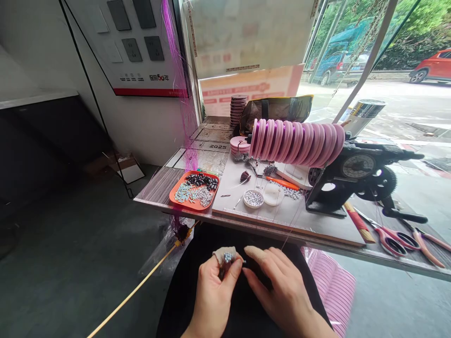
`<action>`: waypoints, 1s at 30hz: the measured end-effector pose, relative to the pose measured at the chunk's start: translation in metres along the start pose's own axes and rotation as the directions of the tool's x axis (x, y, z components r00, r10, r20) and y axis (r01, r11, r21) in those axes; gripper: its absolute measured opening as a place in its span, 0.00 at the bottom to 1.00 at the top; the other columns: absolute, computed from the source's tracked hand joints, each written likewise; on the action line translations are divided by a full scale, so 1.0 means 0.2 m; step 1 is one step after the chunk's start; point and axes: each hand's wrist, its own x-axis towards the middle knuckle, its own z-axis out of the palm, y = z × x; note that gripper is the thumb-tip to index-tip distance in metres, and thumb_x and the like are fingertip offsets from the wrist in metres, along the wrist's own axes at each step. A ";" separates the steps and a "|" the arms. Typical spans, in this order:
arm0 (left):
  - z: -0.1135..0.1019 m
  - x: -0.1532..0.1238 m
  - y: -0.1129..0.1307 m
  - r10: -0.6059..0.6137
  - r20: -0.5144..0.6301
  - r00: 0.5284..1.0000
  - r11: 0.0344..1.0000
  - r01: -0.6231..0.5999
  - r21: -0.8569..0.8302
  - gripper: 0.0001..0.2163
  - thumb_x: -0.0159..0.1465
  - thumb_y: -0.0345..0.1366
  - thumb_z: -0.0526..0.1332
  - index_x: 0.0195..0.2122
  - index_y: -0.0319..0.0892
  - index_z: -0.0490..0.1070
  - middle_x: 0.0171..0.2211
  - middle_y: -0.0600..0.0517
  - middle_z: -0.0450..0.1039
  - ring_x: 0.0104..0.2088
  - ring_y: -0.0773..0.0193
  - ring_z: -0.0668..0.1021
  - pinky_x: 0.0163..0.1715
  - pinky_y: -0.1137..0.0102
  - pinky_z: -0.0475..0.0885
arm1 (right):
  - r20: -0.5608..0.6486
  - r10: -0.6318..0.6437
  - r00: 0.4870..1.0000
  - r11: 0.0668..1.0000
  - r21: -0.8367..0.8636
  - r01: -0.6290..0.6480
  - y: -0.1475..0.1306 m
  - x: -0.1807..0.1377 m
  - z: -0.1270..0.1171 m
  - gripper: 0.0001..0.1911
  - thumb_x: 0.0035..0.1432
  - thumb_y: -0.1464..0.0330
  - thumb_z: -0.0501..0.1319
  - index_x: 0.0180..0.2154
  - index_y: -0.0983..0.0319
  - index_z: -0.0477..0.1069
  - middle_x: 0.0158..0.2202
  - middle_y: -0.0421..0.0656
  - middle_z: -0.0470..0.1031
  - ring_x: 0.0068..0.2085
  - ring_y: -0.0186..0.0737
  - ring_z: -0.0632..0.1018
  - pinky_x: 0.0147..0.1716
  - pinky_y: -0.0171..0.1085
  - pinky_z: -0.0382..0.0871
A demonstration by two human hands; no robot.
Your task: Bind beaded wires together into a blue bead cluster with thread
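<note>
Silvery small beads cluster between both hands.

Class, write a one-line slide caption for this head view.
Left hand pinches small beads beside right hand, below a table.

A small cluster of pale blue-white beads sits pinched at the left hand's taped fingertip, held over the dark lap, below the surface's near edge.
</note>
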 end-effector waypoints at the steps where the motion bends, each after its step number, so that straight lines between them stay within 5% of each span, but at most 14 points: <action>1: 0.01 0.00 0.01 -0.049 -0.004 0.999 0.994 0.048 -0.103 0.10 0.57 0.42 0.63 0.28 0.39 0.72 0.24 0.53 0.68 0.25 0.67 0.69 0.28 0.73 0.66 | 0.034 -0.026 0.999 0.999 -0.031 0.028 0.00 0.01 -0.01 0.07 0.62 0.71 0.53 0.38 0.64 0.68 0.23 0.40 0.70 0.23 0.34 0.69 0.26 0.35 0.61; 4: 0.03 -0.01 0.05 -0.189 0.078 0.979 0.849 0.203 -0.488 0.12 0.56 0.43 0.64 0.25 0.39 0.69 0.25 0.52 0.69 0.27 0.66 0.70 0.30 0.72 0.67 | 0.146 -0.120 0.982 0.989 -0.065 0.130 -0.01 0.04 -0.04 0.13 0.62 0.72 0.50 0.26 0.62 0.66 0.17 0.37 0.64 0.19 0.32 0.64 0.23 0.35 0.56; 7: 0.00 0.02 0.13 -0.228 0.206 0.952 0.675 0.307 -0.671 0.12 0.55 0.40 0.64 0.22 0.39 0.65 0.19 0.56 0.62 0.26 0.67 0.69 0.35 0.67 0.70 | 0.186 -0.200 0.962 0.977 -0.035 0.210 -0.02 0.07 -0.08 0.17 0.60 0.76 0.48 0.20 0.61 0.59 0.17 0.37 0.62 0.19 0.31 0.61 0.23 0.34 0.54; 10: -0.08 0.09 0.20 -0.168 -0.021 0.986 0.682 0.101 -0.724 0.15 0.53 0.37 0.66 0.19 0.40 0.59 0.15 0.61 0.53 0.18 0.74 0.60 0.30 0.71 0.71 | 0.178 -0.211 0.961 0.976 -0.009 0.216 -0.01 0.08 -0.14 0.17 0.58 0.78 0.49 0.19 0.61 0.56 0.16 0.36 0.59 0.20 0.31 0.59 0.23 0.33 0.56; 12: -0.12 0.13 0.21 -0.056 -0.213 0.975 0.738 -0.104 -0.667 0.14 0.50 0.35 0.68 0.21 0.40 0.60 0.16 0.62 0.50 0.16 0.76 0.56 0.21 0.79 0.65 | 0.181 -0.168 0.969 0.986 0.022 0.167 0.00 0.08 -0.17 0.15 0.59 0.77 0.50 0.21 0.61 0.59 0.17 0.37 0.59 0.21 0.31 0.59 0.23 0.32 0.56; 14: -0.13 0.13 0.17 -0.105 -0.064 0.992 0.832 0.052 -0.552 0.12 0.52 0.39 0.67 0.29 0.40 0.64 0.17 0.63 0.51 0.16 0.77 0.52 0.14 0.82 0.52 | 0.182 -0.119 0.976 0.993 0.049 0.112 0.01 0.07 -0.17 0.11 0.61 0.76 0.50 0.26 0.62 0.63 0.19 0.38 0.62 0.22 0.32 0.62 0.23 0.32 0.57; 16: -0.09 0.09 0.12 -0.237 0.162 0.958 0.873 0.283 -0.396 0.15 0.54 0.44 0.64 0.34 0.41 0.64 0.17 0.63 0.52 0.15 0.78 0.50 0.14 0.82 0.46 | 0.165 -0.090 0.982 0.994 0.069 0.079 0.01 0.06 -0.16 0.08 0.62 0.75 0.50 0.32 0.63 0.66 0.21 0.39 0.64 0.23 0.33 0.64 0.23 0.33 0.58; 18: -0.04 0.05 0.06 -0.286 0.232 0.930 0.896 0.345 -0.278 0.16 0.55 0.49 0.61 0.30 0.41 0.61 0.17 0.63 0.52 0.15 0.78 0.49 0.14 0.81 0.44 | 0.139 -0.073 0.988 0.996 0.067 0.065 0.01 0.05 -0.13 0.08 0.61 0.76 0.51 0.33 0.63 0.66 0.21 0.39 0.64 0.24 0.33 0.64 0.24 0.33 0.58; 22: 0.00 0.00 0.03 -0.257 0.224 0.940 0.936 0.300 -0.183 0.19 0.56 0.51 0.59 0.24 0.41 0.55 0.17 0.63 0.49 0.15 0.78 0.48 0.15 0.78 0.42 | 0.127 -0.104 0.986 0.994 0.046 0.099 0.01 0.05 -0.09 0.08 0.60 0.78 0.52 0.32 0.64 0.67 0.21 0.40 0.65 0.24 0.34 0.64 0.26 0.35 0.59; 30: 0.00 0.02 0.01 -0.275 0.210 0.938 0.930 0.315 -0.188 0.14 0.57 0.46 0.59 0.28 0.40 0.60 0.17 0.63 0.47 0.17 0.76 0.47 0.15 0.78 0.42 | 0.153 -0.099 0.983 0.995 0.037 0.094 0.02 0.03 -0.09 0.11 0.61 0.77 0.50 0.30 0.62 0.66 0.21 0.38 0.66 0.24 0.33 0.65 0.35 0.38 0.62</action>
